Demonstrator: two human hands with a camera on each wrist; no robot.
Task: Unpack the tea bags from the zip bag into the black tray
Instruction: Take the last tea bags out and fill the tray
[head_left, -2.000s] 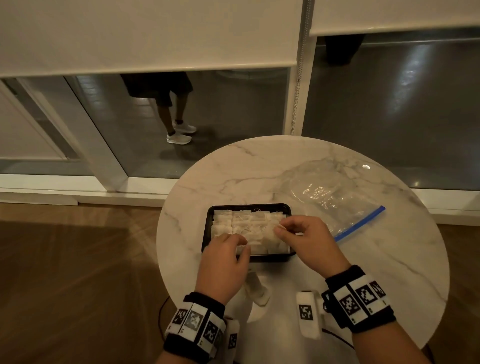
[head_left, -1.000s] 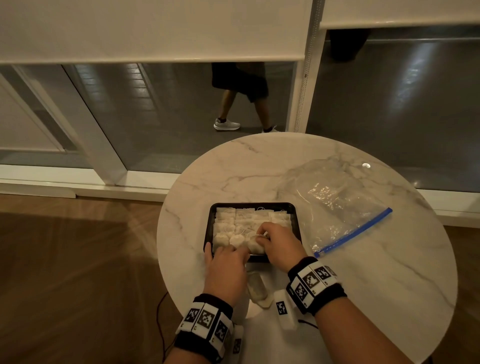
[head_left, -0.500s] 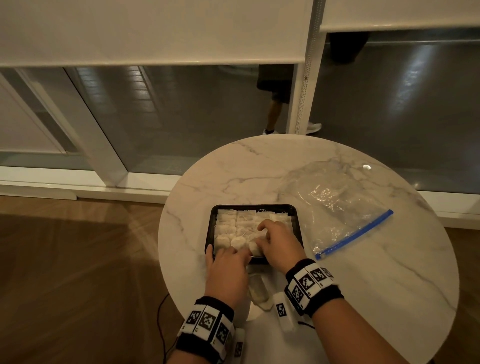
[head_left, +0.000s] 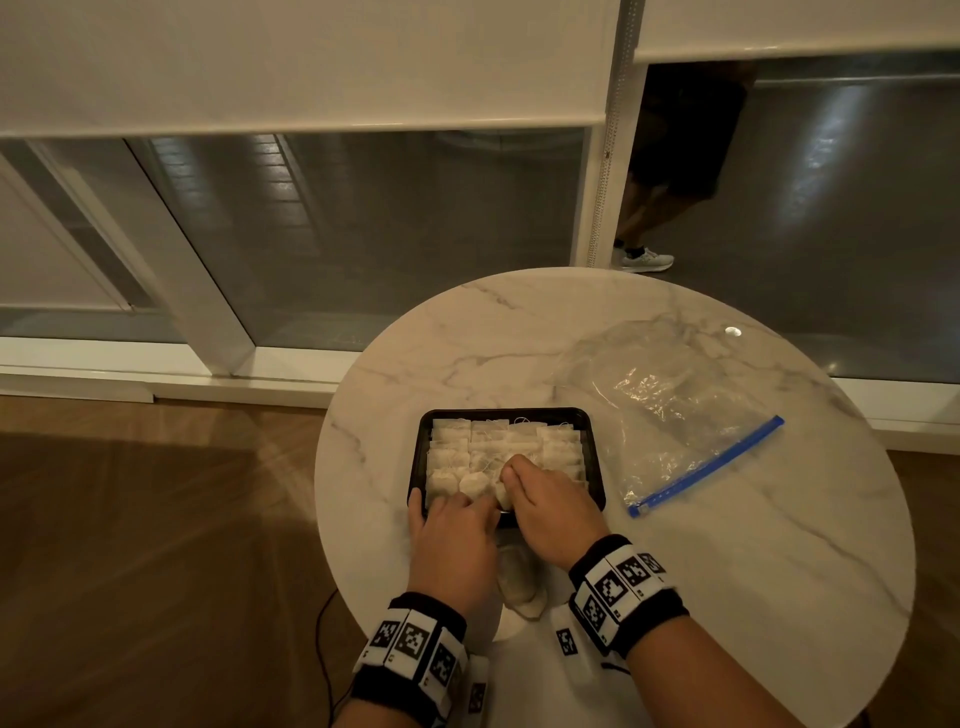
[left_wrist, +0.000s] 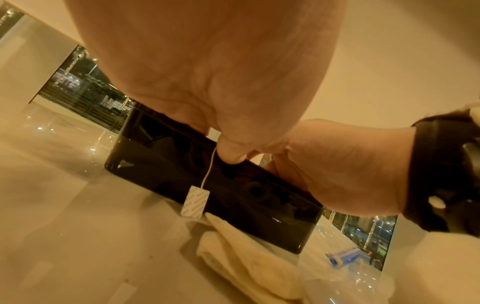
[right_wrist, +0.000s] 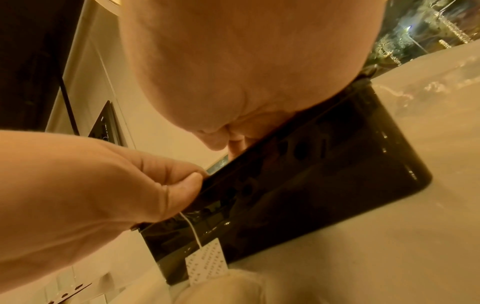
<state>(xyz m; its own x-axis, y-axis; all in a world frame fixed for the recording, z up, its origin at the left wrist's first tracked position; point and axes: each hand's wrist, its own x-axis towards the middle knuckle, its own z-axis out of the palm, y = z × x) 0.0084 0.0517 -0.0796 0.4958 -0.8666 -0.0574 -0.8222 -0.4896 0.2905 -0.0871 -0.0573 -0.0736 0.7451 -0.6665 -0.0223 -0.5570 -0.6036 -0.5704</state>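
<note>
The black tray (head_left: 595, 452) sits on the table, packed with rows of white tea bags (head_left: 519, 441). My left hand (head_left: 470, 506) lies over the tray's near rim. Its thumb and forefinger pinch a tea bag there, and the string and paper tag (left_wrist: 196, 203) hang down the tray's outer wall. My right hand (head_left: 511, 480) reaches in beside it, fingertips curled down on a tea bag in the near row. One more tea bag (head_left: 519, 579) lies on the table between my wrists. The clear zip bag (head_left: 670, 410) with its blue strip lies flat to the tray's right.
The round marble table (head_left: 753, 571) ends a short way left of the tray, with wood floor below. Behind it is a glass wall with lowered blinds. A person's legs (head_left: 670, 208) show behind the glass at the back right.
My right hand has come from the tray's right side to the near row beside my left hand, and both have stayed there. The person behind the glass has walked from left to right.
</note>
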